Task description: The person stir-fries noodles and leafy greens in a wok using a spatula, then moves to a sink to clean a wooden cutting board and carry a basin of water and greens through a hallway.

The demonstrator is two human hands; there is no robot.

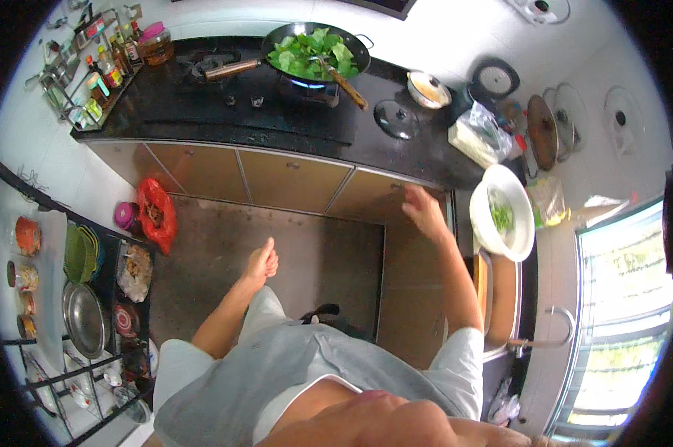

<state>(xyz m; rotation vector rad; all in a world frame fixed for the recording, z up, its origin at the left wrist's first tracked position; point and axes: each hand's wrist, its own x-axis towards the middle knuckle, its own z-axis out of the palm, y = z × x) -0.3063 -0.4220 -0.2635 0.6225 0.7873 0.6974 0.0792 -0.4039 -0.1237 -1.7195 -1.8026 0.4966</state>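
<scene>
My left hand (262,262) hangs above the floor in front of me, its fingers curled in and nothing seen in it. Forward and to the right, my right hand (424,211) is slightly blurred near the counter's front edge; it seems to hold nothing, with the thumb apart from the fingers. A black wok (364,61) full of green leaves (297,56) sits over a lit blue gas flame (307,85). A wooden-handled spatula (345,86) rests in it. Nearest my right hand on the counter are a glass lid (397,119) and a white bowl (476,212) holding some greens (501,215).
A lidded pot (428,92) and a plastic-wrapped package (476,134) stand right of the stove. Sauce bottles (110,70) fill a rack at the left. A red plastic bag (156,218) sits on the floor by a shelf rack (107,257). The sink tap (565,324) is at right.
</scene>
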